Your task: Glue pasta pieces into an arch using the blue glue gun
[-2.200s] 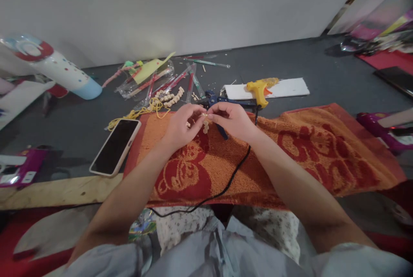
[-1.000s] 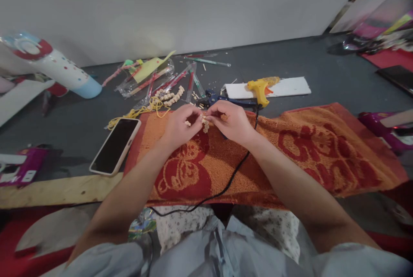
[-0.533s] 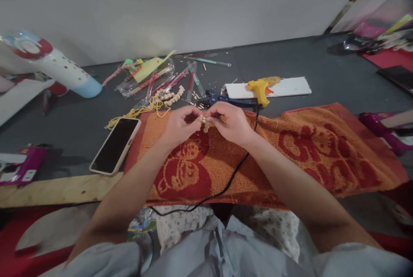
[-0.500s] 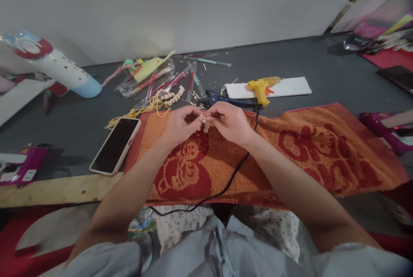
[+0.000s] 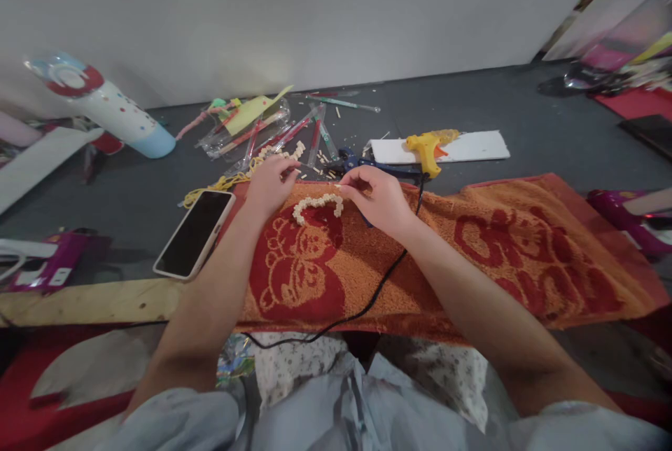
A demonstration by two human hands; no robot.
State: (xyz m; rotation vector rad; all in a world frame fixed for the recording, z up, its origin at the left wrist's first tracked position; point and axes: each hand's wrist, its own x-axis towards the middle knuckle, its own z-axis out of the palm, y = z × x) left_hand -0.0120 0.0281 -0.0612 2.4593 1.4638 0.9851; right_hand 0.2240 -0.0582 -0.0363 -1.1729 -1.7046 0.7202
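A curved chain of small cream-coloured pieces point(image 5: 318, 202) lies on the orange and red towel point(image 5: 388, 276), between and just below my hands. My left hand point(image 5: 270, 183) is pinched beside the loose pieces at the towel's far edge; what its fingertips hold is too small to make out. Thumb and forefinger of my right hand point(image 5: 379, 200) are closed on a tiny pale piece point(image 5: 339, 187) above the chain's right end. Another chain of cream pieces point(image 5: 298, 150) rests behind my left hand, near tangled yellow string point(image 5: 202, 192).
Blue-handled pliers point(image 5: 388, 169) lie beyond my right hand. A yellow glue gun point(image 5: 426, 150) rests on a white board point(image 5: 480, 146), its black cord point(image 5: 386, 276) crossing the towel. A phone point(image 5: 194, 235) and a dotted bottle point(image 5: 118, 115) are at left, plastic-wrapped sticks point(image 5: 273, 132) behind.
My hands, together around the cream pieces before, are now apart. My left hand has moved left and away from me. The chain now shows laid out on the towel.
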